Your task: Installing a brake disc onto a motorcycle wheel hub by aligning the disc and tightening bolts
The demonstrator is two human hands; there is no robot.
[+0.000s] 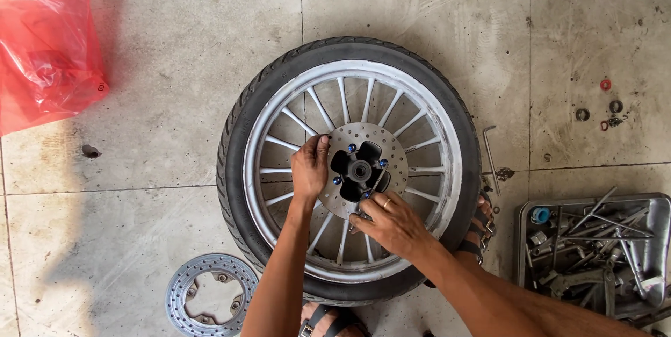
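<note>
With the left hand (309, 168) gripping the brake disc (366, 169) on the wheel (349, 169) lying flat on the floor and the right hand (391, 221) closed on a small tool (377, 187) (mostly hidden), a slip could round a blue bolt (383, 163).

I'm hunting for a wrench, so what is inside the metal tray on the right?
The metal tray holds a jumbled pile of metal hand tools and a blue round piece. Whatever lies beneath the pile is covered.
</note>
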